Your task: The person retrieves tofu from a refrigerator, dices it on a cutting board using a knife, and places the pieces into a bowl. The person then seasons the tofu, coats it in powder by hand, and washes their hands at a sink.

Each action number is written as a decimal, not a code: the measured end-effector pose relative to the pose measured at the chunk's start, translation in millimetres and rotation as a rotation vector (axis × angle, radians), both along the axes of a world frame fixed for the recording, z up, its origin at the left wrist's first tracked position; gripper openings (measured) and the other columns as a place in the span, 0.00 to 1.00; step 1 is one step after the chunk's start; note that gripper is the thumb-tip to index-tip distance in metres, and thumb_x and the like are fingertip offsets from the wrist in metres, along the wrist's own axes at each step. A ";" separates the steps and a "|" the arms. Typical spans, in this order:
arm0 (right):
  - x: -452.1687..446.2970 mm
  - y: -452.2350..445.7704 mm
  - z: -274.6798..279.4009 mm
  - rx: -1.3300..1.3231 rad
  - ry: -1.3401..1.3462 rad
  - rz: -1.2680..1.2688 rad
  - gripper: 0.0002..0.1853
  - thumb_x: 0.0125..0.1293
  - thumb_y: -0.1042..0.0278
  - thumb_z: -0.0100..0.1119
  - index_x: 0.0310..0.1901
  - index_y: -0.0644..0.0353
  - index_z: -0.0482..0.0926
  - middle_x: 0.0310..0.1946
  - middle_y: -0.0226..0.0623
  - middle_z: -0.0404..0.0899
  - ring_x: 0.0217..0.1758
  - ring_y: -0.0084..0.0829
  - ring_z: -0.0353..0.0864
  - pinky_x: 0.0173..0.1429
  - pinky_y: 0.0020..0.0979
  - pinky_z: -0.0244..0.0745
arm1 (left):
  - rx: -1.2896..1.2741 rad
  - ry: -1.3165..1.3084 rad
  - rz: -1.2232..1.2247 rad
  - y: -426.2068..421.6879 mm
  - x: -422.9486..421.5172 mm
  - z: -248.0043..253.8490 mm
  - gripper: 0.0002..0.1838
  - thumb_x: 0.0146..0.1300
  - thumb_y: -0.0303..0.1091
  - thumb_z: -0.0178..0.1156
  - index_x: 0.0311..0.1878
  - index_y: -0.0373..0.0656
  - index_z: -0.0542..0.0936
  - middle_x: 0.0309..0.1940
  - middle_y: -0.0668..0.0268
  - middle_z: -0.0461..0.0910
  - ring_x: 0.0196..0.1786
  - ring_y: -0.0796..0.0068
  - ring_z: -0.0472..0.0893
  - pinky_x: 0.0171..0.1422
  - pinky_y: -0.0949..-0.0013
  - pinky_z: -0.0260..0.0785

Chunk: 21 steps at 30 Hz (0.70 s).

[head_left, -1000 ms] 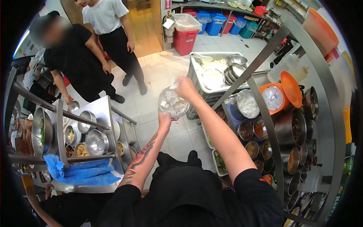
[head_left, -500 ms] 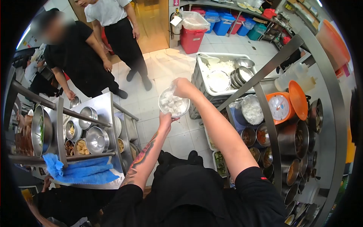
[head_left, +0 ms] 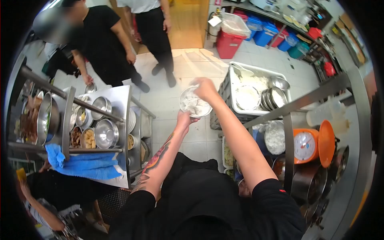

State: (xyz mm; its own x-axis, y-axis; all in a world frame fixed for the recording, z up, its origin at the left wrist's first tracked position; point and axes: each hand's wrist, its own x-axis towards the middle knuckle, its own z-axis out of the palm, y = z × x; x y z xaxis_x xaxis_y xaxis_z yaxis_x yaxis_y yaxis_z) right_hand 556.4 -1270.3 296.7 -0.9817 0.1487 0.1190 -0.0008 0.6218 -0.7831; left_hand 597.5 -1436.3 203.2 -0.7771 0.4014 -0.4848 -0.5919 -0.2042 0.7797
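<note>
A round bowl of white, powder-dusted chunks is held up in front of me, above the tiled floor. My left hand grips its near rim from below, with the thumb at the edge. At the far right rim, my right hand is curled over the bowl; its fingertips are blurred. The chunks are smeared by motion too, so their shapes are hard to make out.
On my left stands a steel counter with stacked metal bowls and a blue cloth. To the right are a white tub, an orange scale and metal shelf posts. Two people stand ahead, near a red bin.
The bowl and both hands sit slightly higher and further right in view. The white cubes, distinct before, are now blurred. The surroundings have shifted as my head turned.
</note>
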 end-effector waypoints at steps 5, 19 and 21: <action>-36.4 9.5 -17.0 -0.310 -0.089 -0.036 0.09 0.58 0.73 0.67 0.40 0.64 0.87 0.32 0.39 0.88 0.34 0.31 0.86 0.42 0.37 0.82 | 0.097 -0.116 0.178 -0.5 -16.7 3.5 0.23 0.65 0.21 0.45 0.64 0.31 0.69 0.46 0.47 0.84 0.34 0.57 0.88 0.31 0.67 0.80; -48.1 85.9 -103.8 -1.362 -0.436 -0.207 0.14 0.71 0.74 0.59 0.57 0.64 0.80 0.43 0.36 0.86 0.36 0.25 0.84 0.34 0.26 0.78 | -0.153 -0.279 0.867 -306.8 173.1 11.9 0.30 0.54 0.19 0.51 0.65 0.29 0.69 0.45 0.50 0.81 0.35 0.59 0.85 0.24 0.62 0.75; -63.9 73.2 -104.3 -1.235 -0.522 -0.284 0.13 0.71 0.75 0.59 0.56 0.64 0.80 0.42 0.36 0.86 0.35 0.26 0.84 0.35 0.26 0.79 | -0.109 -0.358 0.996 -344.3 240.8 -13.7 0.31 0.56 0.25 0.51 0.66 0.28 0.68 0.46 0.49 0.81 0.34 0.55 0.84 0.23 0.61 0.72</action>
